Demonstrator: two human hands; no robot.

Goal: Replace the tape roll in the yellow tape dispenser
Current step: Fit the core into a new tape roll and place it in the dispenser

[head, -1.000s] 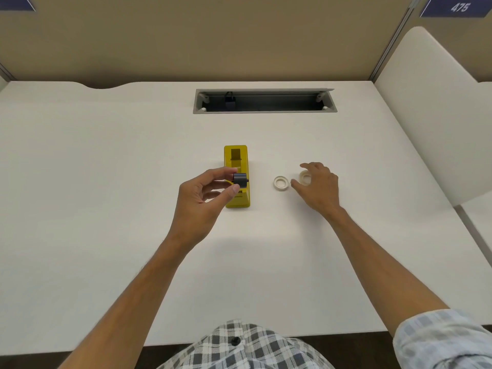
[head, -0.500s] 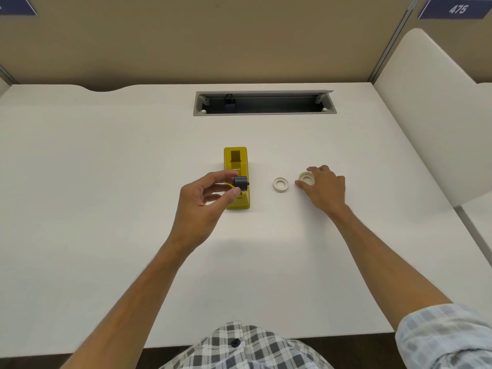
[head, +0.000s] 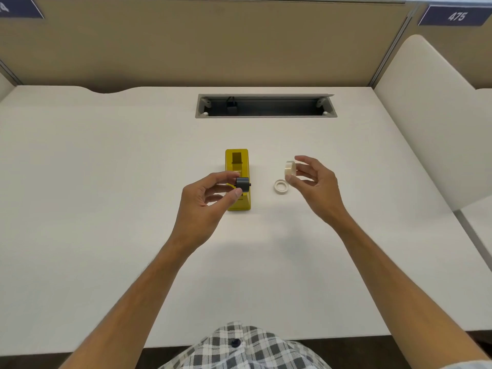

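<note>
The yellow tape dispenser [head: 237, 179] sits on the white desk [head: 106, 182]. Over its near end the left hand [head: 205, 206] pinches a dark spindle [head: 242, 184]. To its right, the right hand [head: 314, 182] pinches a tape roll [head: 290, 168] on edge above an empty ring [head: 281, 186].

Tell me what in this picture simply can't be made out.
- Head view: the middle of the dispenser is hidden behind the left hand and the dark spool it pinches.
- The roll in the right hand is edge-on, so its hole is unseen.
- The left sign is cut off by the frame edge.
- The dark part in the desk slot is too small.
</note>
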